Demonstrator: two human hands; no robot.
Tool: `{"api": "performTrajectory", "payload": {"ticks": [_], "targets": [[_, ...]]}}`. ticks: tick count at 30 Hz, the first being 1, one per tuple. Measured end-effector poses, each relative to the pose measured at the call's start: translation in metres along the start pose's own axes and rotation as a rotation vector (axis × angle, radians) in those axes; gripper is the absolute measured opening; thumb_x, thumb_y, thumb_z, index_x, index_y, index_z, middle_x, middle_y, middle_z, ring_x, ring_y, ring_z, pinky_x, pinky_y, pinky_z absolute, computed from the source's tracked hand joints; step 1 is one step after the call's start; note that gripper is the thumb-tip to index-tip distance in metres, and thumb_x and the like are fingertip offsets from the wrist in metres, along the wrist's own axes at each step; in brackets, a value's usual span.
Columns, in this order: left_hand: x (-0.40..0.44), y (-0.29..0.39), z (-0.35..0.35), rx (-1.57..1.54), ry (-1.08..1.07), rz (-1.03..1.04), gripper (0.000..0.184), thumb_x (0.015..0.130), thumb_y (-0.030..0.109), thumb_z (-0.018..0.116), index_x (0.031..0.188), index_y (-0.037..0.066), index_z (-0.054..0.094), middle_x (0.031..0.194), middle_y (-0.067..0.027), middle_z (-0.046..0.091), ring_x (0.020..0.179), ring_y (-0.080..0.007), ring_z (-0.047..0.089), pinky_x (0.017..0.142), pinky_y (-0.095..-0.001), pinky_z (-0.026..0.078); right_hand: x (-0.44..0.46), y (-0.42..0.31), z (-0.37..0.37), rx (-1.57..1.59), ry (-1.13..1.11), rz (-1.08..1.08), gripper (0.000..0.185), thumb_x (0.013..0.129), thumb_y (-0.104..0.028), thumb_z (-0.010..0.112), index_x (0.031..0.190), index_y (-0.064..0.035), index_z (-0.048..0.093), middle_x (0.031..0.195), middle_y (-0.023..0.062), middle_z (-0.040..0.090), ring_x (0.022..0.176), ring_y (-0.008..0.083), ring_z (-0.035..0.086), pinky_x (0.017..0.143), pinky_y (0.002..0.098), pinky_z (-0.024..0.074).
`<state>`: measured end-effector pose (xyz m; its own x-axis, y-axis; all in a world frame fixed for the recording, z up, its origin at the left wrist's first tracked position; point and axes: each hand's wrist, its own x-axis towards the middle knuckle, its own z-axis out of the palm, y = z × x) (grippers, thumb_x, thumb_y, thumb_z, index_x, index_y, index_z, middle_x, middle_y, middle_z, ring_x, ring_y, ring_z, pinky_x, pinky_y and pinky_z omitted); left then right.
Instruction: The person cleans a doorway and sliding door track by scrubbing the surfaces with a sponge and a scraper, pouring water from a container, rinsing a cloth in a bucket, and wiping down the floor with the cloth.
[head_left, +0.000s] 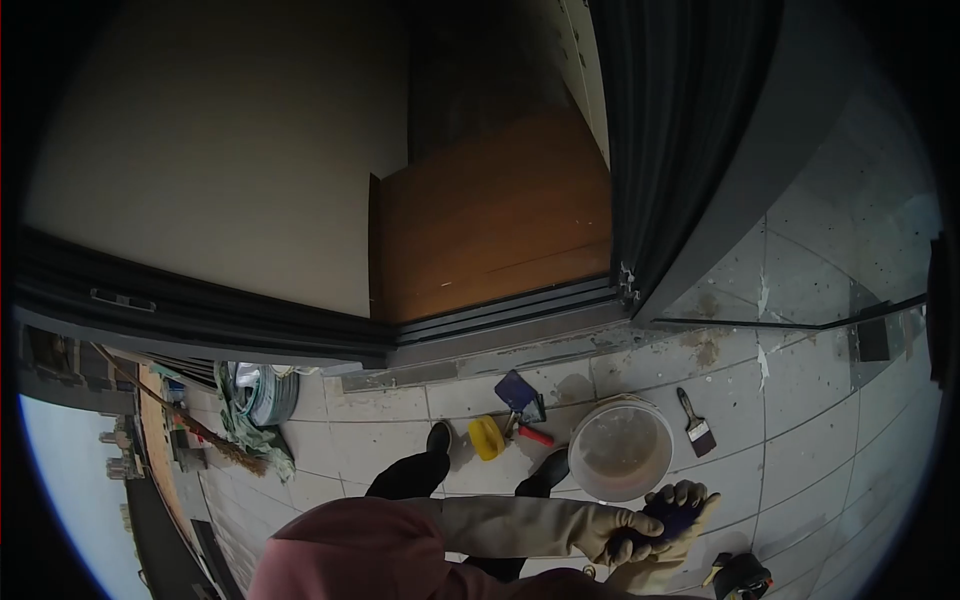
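My left hand [625, 535], in a pale rubber glove, reaches across from the left with its fingers closed round a dark blue-purple bundle [675, 518]. This looks like a cloth or a sponge, but its kind is not clear. Gloved as well, my right hand [688, 545] grips the same bundle from the other side, fingers curled over it. Both hands are just below a round whitish bucket [620, 450] with cloudy liquid in it. On the floor to the bucket's right lies a paintbrush [697, 425] with a dark handle.
Left of the bucket are a yellow sponge [486, 438], a blue flat-headed tool [515, 390] and a red handle [536, 435]. A black-and-yellow item [740, 576] lies at lower right. Ahead runs a door sill [510, 322]. A coiled hose [268, 395] and a broom [225, 448] are left.
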<state>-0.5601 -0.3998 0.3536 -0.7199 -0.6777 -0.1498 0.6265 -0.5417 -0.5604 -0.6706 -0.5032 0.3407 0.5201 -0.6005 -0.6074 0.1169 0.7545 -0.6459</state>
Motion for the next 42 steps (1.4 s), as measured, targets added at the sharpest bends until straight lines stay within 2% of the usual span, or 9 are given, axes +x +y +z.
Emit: {"api": "performTrajectory", "payload": {"ticks": [2,5,10,13,15,22,26,37,42], "targets": [[0.004,0.012,-0.001,0.364,0.204,-0.083,0.03,0.087,0.028,0.072,0.11,0.011,0.062,0.087,0.0031,0.061,0.063,-0.0026,0.049,0.046,-0.0161,0.033,0.007,-0.001,-0.013,-0.043,0.135,0.087,0.042,0.096,-0.053,0.048,0.082,-0.0149,0.038,0.07,0.0033,0.042,0.066,0.021,0.05,0.058,0.0437,0.0472],[0.026,0.026,-0.025,0.846,0.809,0.021,0.037,0.086,0.035,0.072,0.111,0.011,0.062,0.085,0.0016,0.061,0.064,-0.0055,0.052,0.047,-0.0195,0.039,0.048,0.042,-0.06,-0.229,0.214,0.114,0.037,0.1,-0.041,0.049,0.076,-0.0126,0.046,0.06,0.0017,0.045,0.049,0.016,0.046,0.045,0.034,0.0452],[-0.001,0.058,-0.034,1.175,0.954,0.158,0.04,0.084,0.035,0.074,0.112,0.01,0.062,0.086,0.0011,0.062,0.066,-0.0071,0.054,0.049,-0.021,0.042,0.085,0.071,-0.018,-0.686,0.527,0.137,0.038,0.101,-0.039,0.045,0.079,-0.0084,0.053,0.056,0.0027,0.051,0.047,0.0146,0.049,0.043,0.0313,0.0461],[-0.028,0.063,-0.029,1.279,0.932,0.221,0.042,0.083,0.035,0.075,0.113,0.01,0.061,0.087,0.0008,0.062,0.066,-0.0081,0.055,0.049,-0.022,0.043,0.129,0.168,-0.101,-1.183,0.591,-0.082,0.037,0.1,-0.037,0.047,0.081,-0.0067,0.055,0.061,0.0076,0.06,0.049,0.0181,0.055,0.046,0.0362,0.0473],[-0.053,0.062,-0.025,1.314,0.91,0.274,0.043,0.082,0.035,0.076,0.113,0.01,0.061,0.087,0.0006,0.062,0.067,-0.0088,0.055,0.05,-0.0226,0.044,0.115,0.165,-0.079,-0.828,0.475,-0.015,0.036,0.1,-0.036,0.047,0.082,-0.0058,0.057,0.063,0.0078,0.062,0.051,0.0188,0.057,0.048,0.0366,0.048],[-0.192,0.066,-0.071,0.646,0.734,0.534,0.057,0.076,0.037,0.081,0.118,0.007,0.056,0.096,-0.0032,0.064,0.079,-0.0167,0.062,0.063,-0.0284,0.053,0.043,0.068,0.134,-0.697,0.069,0.015,0.032,0.098,-0.027,0.054,0.11,-0.0006,0.066,0.101,0.0058,0.068,0.089,0.0123,0.058,0.083,0.0266,0.046],[-0.276,0.084,-0.079,0.073,0.563,0.676,0.05,0.086,0.026,0.071,0.128,0.005,0.051,0.123,-0.0117,0.06,0.11,-0.0261,0.061,0.096,-0.0401,0.05,0.034,0.096,0.222,-0.934,-0.232,-0.05,0.025,0.098,-0.023,0.057,0.113,-0.005,0.064,0.081,-0.0035,0.047,0.073,0.0084,0.042,0.071,0.0247,0.0394],[-0.473,0.097,-0.094,-0.152,-0.086,0.747,0.033,0.086,0.027,0.07,0.114,0.011,0.063,0.114,-0.0075,0.065,0.106,-0.0229,0.061,0.095,-0.0374,0.05,-0.015,0.114,0.474,-0.953,-0.807,0.31,0.03,0.1,-0.02,0.053,0.129,-0.0099,0.058,0.085,-0.005,0.054,0.082,0.0056,0.048,0.078,0.0206,0.0414],[-0.531,0.058,-0.006,-0.081,0.093,1.013,0.016,0.093,0.011,0.056,0.104,0.008,0.067,0.111,-0.007,0.067,0.106,-0.0208,0.063,0.098,-0.035,0.049,0.0,0.106,0.529,-1.51,-0.967,0.113,0.044,0.089,-0.022,0.068,0.127,-0.0026,0.056,0.143,0.0165,0.043,0.129,0.0267,0.047,0.104,0.0345,0.0439]]}}
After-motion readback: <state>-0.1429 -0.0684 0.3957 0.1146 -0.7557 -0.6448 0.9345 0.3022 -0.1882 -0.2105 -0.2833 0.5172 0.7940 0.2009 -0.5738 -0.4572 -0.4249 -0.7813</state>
